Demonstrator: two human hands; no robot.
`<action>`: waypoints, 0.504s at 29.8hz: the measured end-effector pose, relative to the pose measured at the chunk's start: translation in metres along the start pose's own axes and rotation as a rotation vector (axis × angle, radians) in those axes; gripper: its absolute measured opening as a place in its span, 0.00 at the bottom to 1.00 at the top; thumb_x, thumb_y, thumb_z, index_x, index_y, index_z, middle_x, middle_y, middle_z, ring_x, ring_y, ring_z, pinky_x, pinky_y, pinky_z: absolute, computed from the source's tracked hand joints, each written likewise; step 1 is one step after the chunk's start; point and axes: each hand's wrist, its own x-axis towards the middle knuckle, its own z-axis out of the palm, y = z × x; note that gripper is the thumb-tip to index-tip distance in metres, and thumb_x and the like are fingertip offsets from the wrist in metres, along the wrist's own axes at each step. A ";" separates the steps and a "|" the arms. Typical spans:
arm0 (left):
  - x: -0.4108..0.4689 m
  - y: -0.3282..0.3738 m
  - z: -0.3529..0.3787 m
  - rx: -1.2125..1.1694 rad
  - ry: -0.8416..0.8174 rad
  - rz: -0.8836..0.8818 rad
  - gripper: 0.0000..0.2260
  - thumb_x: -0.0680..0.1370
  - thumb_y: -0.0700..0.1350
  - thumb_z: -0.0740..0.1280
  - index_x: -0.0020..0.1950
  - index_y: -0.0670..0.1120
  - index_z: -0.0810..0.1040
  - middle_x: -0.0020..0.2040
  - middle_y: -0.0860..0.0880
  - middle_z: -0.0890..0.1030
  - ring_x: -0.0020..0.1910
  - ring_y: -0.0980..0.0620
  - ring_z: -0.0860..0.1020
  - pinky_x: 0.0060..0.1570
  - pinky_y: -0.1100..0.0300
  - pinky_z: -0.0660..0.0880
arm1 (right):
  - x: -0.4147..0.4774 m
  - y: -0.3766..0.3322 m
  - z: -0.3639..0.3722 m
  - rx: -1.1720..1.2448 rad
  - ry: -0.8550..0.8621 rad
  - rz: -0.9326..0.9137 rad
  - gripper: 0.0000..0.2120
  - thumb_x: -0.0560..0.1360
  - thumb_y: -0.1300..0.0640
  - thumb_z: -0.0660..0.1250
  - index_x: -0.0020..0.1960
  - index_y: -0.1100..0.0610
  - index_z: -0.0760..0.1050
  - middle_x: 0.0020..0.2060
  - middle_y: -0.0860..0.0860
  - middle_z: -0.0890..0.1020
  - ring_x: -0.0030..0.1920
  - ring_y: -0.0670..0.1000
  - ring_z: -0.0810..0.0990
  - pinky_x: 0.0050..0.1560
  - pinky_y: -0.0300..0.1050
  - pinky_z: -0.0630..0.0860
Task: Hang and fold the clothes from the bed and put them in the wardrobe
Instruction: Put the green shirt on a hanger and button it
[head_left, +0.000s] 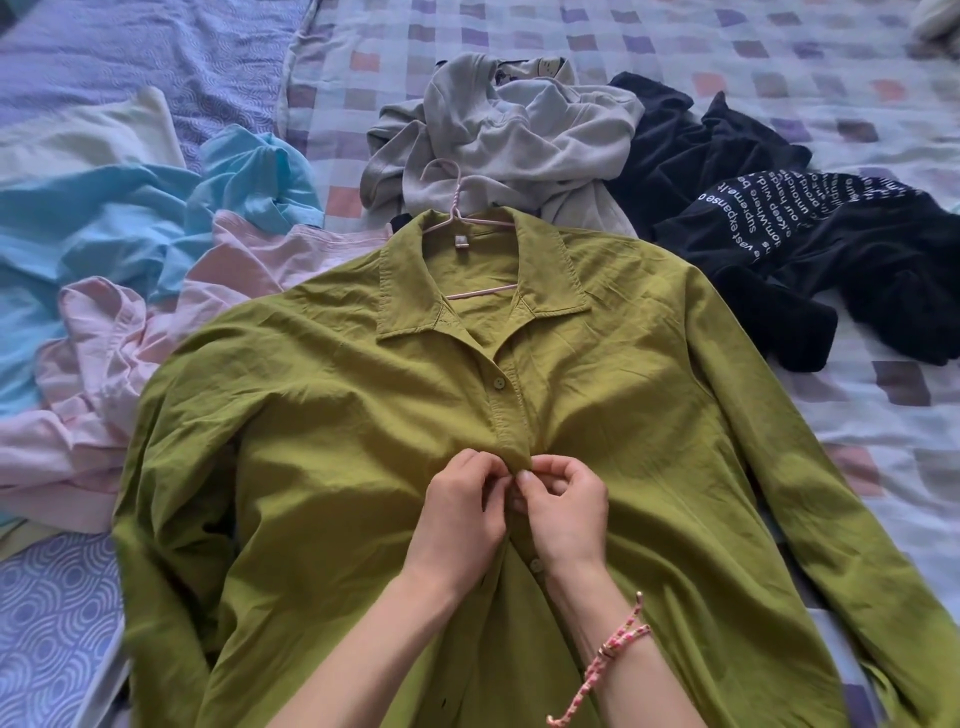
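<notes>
A blue garment (78, 218) and a pink shirt (104, 364) lie crumpled left of the green shirt (363, 441), which is spread flat on the bed (779, 52) with a pink hanger (457, 208) inside its collar. At its button strip the left hand (460, 514) and right hand (563, 512) each pinch the fabric, fingers curled. Beyond it sits a grey top (519, 135); right of it, black clothes (779, 234).

Checked bed (753, 47) bears green shirt (337, 441) (other clothes (519, 135) around).
</notes>
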 end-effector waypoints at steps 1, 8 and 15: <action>-0.002 0.000 0.000 0.015 0.014 0.022 0.03 0.72 0.36 0.65 0.40 0.41 0.78 0.37 0.50 0.76 0.36 0.56 0.72 0.38 0.68 0.69 | -0.001 0.001 0.002 0.040 0.018 0.038 0.12 0.71 0.69 0.69 0.39 0.53 0.72 0.35 0.56 0.81 0.39 0.57 0.82 0.50 0.58 0.79; 0.000 0.007 -0.004 -0.140 -0.023 -0.312 0.09 0.75 0.36 0.66 0.36 0.45 0.77 0.32 0.52 0.78 0.30 0.59 0.74 0.36 0.64 0.72 | -0.010 -0.001 -0.007 -0.160 -0.053 -0.216 0.13 0.72 0.68 0.67 0.43 0.52 0.67 0.32 0.48 0.76 0.35 0.47 0.76 0.42 0.33 0.71; 0.000 0.008 -0.024 -0.284 -0.082 -0.503 0.06 0.76 0.40 0.67 0.39 0.47 0.79 0.35 0.52 0.80 0.30 0.58 0.78 0.33 0.67 0.73 | -0.006 0.006 -0.039 -0.316 -0.139 -0.251 0.09 0.73 0.66 0.68 0.42 0.53 0.73 0.36 0.47 0.79 0.39 0.44 0.78 0.44 0.32 0.74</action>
